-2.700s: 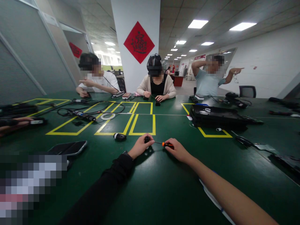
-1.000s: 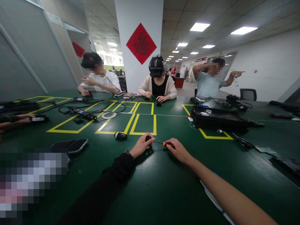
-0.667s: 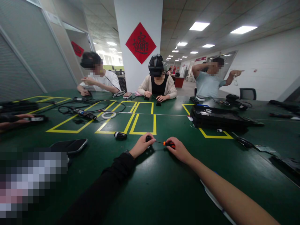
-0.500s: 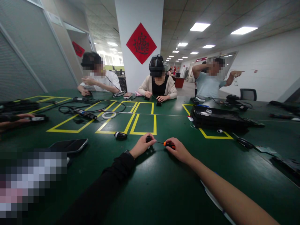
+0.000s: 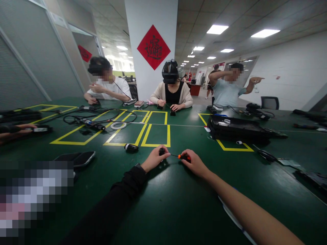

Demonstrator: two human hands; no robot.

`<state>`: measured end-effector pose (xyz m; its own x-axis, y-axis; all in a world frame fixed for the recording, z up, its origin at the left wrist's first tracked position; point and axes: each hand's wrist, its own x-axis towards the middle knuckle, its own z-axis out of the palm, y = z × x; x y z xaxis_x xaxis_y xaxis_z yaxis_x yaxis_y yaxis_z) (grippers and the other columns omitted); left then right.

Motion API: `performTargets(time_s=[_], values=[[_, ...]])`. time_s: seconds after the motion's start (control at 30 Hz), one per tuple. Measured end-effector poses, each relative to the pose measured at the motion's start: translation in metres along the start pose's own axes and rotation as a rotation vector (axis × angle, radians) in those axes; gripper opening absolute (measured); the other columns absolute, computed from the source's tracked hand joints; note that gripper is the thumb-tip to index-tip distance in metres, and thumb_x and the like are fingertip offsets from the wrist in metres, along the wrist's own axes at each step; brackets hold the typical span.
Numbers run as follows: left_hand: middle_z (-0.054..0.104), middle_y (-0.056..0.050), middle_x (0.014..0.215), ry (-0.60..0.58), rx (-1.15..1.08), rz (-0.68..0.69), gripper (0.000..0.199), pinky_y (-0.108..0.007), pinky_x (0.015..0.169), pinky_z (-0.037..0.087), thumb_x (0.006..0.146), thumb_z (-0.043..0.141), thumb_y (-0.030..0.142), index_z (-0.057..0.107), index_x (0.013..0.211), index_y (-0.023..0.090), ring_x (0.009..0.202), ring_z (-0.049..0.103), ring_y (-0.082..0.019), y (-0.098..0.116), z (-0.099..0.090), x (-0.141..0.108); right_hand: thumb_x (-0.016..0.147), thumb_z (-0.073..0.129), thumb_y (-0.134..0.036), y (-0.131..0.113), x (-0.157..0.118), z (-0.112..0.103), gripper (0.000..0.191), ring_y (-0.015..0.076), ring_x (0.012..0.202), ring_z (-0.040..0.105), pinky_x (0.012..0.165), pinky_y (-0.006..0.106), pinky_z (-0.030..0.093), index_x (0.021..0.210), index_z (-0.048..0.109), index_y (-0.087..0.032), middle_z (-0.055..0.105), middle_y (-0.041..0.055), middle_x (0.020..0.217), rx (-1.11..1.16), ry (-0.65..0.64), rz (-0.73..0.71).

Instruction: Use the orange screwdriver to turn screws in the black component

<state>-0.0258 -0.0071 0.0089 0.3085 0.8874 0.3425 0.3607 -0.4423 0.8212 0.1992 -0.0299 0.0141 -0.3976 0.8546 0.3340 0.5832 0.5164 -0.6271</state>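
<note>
My left hand [image 5: 154,159] is closed around a small black part [image 5: 161,151], mostly hidden by the fingers; its exact kind cannot be made out. My right hand [image 5: 195,163] grips the orange and black handle of a screwdriver [image 5: 181,157]. The thin shaft points left and its tip ends at my left fingertips, close to the black part. Both hands are low over the green table [image 5: 163,197]. Beyond my left hand, a small black and white rounded object [image 5: 131,147] lies on its side.
Yellow tape outlines [image 5: 155,145] mark the table. A black tray-like stack [image 5: 237,131] stands at right, black cables [image 5: 93,124] and a white ring [image 5: 118,126] at left. A phone-like black slab [image 5: 78,159] lies nearer. Several people sit around; a co-worker's hand [image 5: 24,129] is at far left.
My hands and the screwdriver hold almost the same position. In the background, a standing person has come into fuller view behind the seated person at right.
</note>
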Motion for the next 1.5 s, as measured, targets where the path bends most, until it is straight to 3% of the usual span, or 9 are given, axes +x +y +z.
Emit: performTargets(time_s=[0.2,0.53,0.73,0.87,0.97,1.07,1.2,1.37,1.5], values=[[0.057,0.0,0.077,0.003,-0.008,0.023,0.02,-0.026,0.069,0.041,0.071,0.061,0.033,0.054,0.08,0.016,0.073,0.053,-0.014,-0.003,0.0011,0.0014,0.086,0.041,-0.02,0.0015,0.0023,0.0,0.019,0.017,0.088,0.05,0.082,0.033,0.04,0.09,0.06,-0.017,0.056,0.0057,0.091,-0.007,0.013,-0.006],[0.056,0.0,0.081,0.019,0.017,0.046,0.017,-0.028,0.073,0.041,0.07,0.061,0.027,0.053,0.082,0.016,0.077,0.053,-0.015,-0.0071,0.0019,0.001,0.077,0.055,-0.021,0.0027,0.0008,0.002,0.017,0.0164,0.085,0.051,0.077,0.031,0.042,0.094,0.055,-0.017,0.055,0.0047,0.093,0.027,0.026,-0.016],[0.056,0.0,0.081,0.017,0.018,0.051,0.016,-0.028,0.075,0.041,0.07,0.061,0.026,0.053,0.081,0.017,0.078,0.053,-0.015,-0.0065,0.002,0.0012,0.086,0.04,-0.019,0.0006,0.0025,0.0007,0.02,0.0173,0.088,0.05,0.082,0.034,0.04,0.088,0.06,-0.017,0.056,0.0062,0.091,0.001,0.02,-0.03],[0.056,0.0,0.081,0.019,0.025,0.042,0.016,-0.029,0.075,0.041,0.07,0.061,0.026,0.054,0.081,0.017,0.078,0.053,-0.015,-0.0053,0.0016,0.0011,0.08,0.051,-0.019,0.0003,0.0006,0.0006,0.012,0.0176,0.087,0.05,0.08,0.033,0.041,0.09,0.057,-0.018,0.056,0.0054,0.092,0.001,0.049,-0.03],[0.056,-0.001,0.081,0.011,0.015,0.043,0.017,-0.029,0.075,0.041,0.07,0.061,0.026,0.054,0.081,0.017,0.078,0.053,-0.015,-0.005,0.0013,0.0012,0.077,0.056,-0.02,0.001,-0.0006,0.0011,0.018,0.0174,0.088,0.051,0.08,0.032,0.041,0.094,0.055,-0.018,0.056,0.0048,0.095,0.017,0.036,-0.021],[0.056,-0.001,0.081,0.01,0.003,0.049,0.017,-0.029,0.075,0.041,0.07,0.061,0.026,0.054,0.081,0.017,0.078,0.053,-0.015,-0.0053,0.001,0.0016,0.081,0.051,-0.022,0.0018,0.0004,0.001,0.021,0.0173,0.092,0.051,0.083,0.033,0.041,0.101,0.055,-0.018,0.055,0.0056,0.098,0.021,0.017,-0.002],[0.057,-0.001,0.081,0.009,-0.006,0.044,0.017,-0.029,0.076,0.041,0.07,0.061,0.027,0.054,0.082,0.017,0.078,0.053,-0.015,-0.0045,0.0008,0.0015,0.087,0.041,-0.021,0.0026,0.0029,0.0002,0.021,0.0174,0.09,0.051,0.085,0.034,0.039,0.09,0.061,-0.017,0.056,0.0065,0.094,-0.002,0.009,-0.011],[0.057,-0.001,0.081,0.019,-0.003,0.02,0.017,-0.03,0.077,0.041,0.069,0.062,0.025,0.054,0.081,0.017,0.079,0.054,-0.016,-0.0028,0.0013,0.0011,0.08,0.051,-0.021,0.0027,0.0017,0.001,0.013,0.0176,0.088,0.051,0.081,0.034,0.041,0.09,0.058,-0.018,0.056,0.0053,0.092,0.004,0.051,-0.014],[0.057,-0.001,0.08,0.016,-0.009,0.019,0.017,-0.029,0.076,0.042,0.069,0.062,0.025,0.054,0.081,0.016,0.078,0.054,-0.016,-0.0026,0.0018,0.001,0.077,0.055,-0.023,0.0016,0.0001,0.0013,0.02,0.0178,0.089,0.05,0.08,0.033,0.041,0.097,0.056,-0.018,0.056,0.0052,0.096,0.007,0.036,0.013]])
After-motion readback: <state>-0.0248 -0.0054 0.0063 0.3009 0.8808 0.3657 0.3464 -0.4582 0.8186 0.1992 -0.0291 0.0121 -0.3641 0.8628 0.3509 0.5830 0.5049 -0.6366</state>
